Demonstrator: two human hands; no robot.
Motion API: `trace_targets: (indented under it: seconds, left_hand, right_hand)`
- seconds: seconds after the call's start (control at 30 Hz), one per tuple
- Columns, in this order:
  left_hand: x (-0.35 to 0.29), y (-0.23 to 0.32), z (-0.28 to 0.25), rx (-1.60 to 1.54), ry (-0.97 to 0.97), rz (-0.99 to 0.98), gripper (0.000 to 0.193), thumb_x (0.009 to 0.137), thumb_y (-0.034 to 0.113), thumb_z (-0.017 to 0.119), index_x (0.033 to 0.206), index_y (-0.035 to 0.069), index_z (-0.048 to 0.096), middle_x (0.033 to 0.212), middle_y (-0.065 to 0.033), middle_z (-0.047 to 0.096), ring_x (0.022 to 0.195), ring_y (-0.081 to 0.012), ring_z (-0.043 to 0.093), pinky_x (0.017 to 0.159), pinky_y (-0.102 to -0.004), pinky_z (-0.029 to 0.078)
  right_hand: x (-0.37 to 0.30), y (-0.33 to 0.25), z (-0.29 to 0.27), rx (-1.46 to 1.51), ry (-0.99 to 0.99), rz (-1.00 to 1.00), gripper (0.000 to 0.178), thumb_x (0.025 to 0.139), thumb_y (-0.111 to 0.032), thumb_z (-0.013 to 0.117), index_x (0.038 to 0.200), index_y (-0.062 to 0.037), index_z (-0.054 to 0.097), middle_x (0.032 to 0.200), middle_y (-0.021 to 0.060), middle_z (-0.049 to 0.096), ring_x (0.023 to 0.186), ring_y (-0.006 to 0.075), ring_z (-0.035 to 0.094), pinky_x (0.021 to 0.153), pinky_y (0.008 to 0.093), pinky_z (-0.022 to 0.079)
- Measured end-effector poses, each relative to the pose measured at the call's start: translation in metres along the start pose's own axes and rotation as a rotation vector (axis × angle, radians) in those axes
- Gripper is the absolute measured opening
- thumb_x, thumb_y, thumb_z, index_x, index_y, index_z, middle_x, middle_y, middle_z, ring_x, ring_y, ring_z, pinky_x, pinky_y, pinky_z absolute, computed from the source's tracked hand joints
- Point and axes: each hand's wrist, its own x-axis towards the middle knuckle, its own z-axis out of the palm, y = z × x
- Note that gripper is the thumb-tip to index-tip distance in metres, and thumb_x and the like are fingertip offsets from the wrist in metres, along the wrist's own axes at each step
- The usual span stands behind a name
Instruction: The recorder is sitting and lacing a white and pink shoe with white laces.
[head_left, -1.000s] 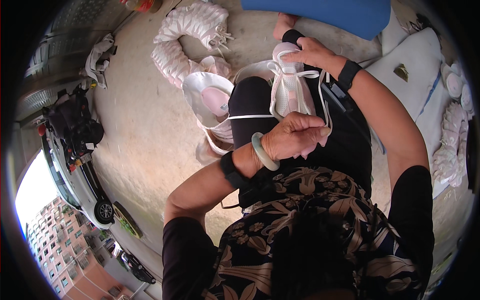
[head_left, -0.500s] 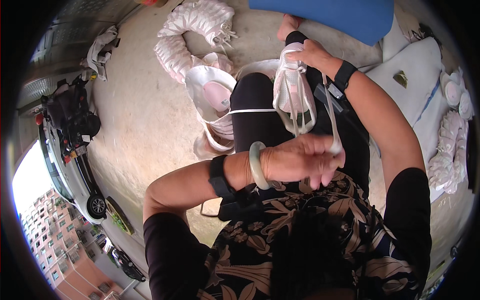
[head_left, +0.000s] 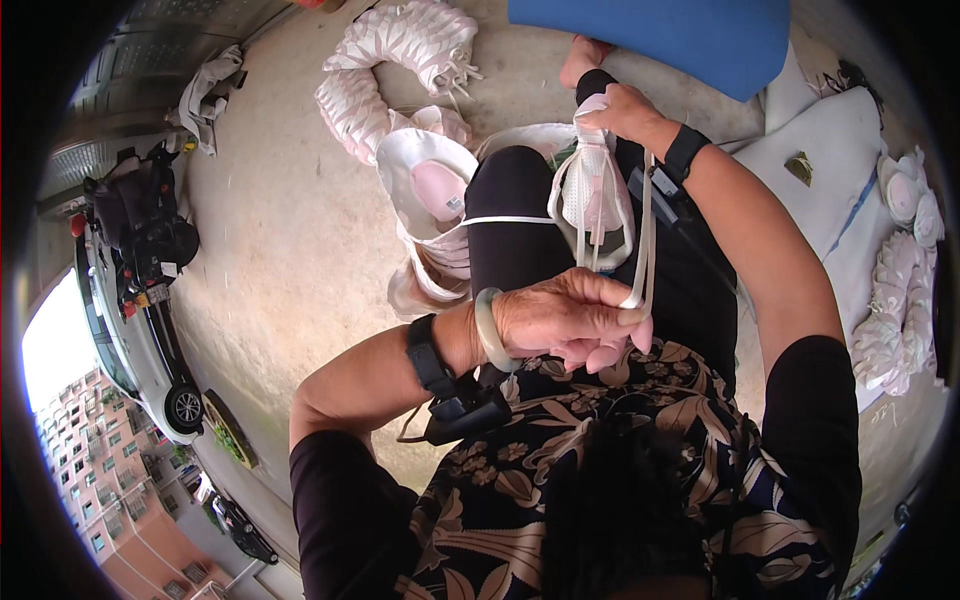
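Observation:
A white and pale pink shoe upper point(head_left: 592, 195) hangs over my dark-clad legs, with loose ends of lace trailing down it. At its upper end, my right hand point(head_left: 622, 110) is closed on the fabric. My left hand point(head_left: 575, 318), with a pale bangle at the wrist, pinches a white shoelace point(head_left: 648, 235) between thumb and fingers in front of my lap. The lace runs up taut from there toward my right hand; where it meets the upper is hidden behind that hand.
To the left are an opened white fabric bag point(head_left: 403, 160) holding pink pieces and a curved row of stacked shoe uppers point(head_left: 352, 110). More uppers point(head_left: 893, 310) lie at the right near a pale sheet point(head_left: 815, 150). A blue board point(head_left: 660, 40) is at the far side.
My left hand has drawn slightly down and left, and the lace now stretches straighter. The upper's top has bunched in my right hand, which has barely moved.

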Motion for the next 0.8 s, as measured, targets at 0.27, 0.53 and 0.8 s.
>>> trace_targets:
  seconds: [0.27,0.53,0.8]
  left_hand:
    - [0.011,0.006,-0.003,0.374,0.013,0.011,0.027,0.092,0.025,0.046,0.095,0.002,0.06,0.062,0.0012,0.052,0.048,-0.0044,0.045,0.046,-0.0181,0.038]
    - [0.012,0.012,-0.007,0.472,-0.005,0.226,0.023,0.091,0.019,0.048,0.097,0.001,0.061,0.064,0.0007,0.054,0.049,-0.0053,0.048,0.047,-0.0188,0.039]
    - [0.021,0.007,-0.01,0.629,-0.031,0.326,0.021,0.092,0.016,0.046,0.099,0.001,0.059,0.065,-0.0004,0.054,0.051,-0.0063,0.051,0.048,-0.0199,0.042]
  right_hand:
    - [-0.014,0.01,-0.012,0.227,0.119,-0.062,0.051,0.068,-0.045,0.066,0.079,0.0041,0.058,0.07,0.0142,0.059,0.064,0.0223,0.056,0.06,0.0346,0.043]
    - [-0.129,-0.02,-0.008,-0.089,-0.052,-0.305,0.033,0.075,-0.03,0.058,0.085,-0.0002,0.047,0.069,0.0216,0.058,0.073,0.0393,0.057,0.064,0.0468,0.045]
    - [-0.101,-0.005,0.0,-0.313,0.017,-0.271,0.016,0.081,-0.015,0.048,0.082,0.0006,0.051,0.073,0.021,0.061,0.074,0.0365,0.06,0.065,0.0466,0.047]
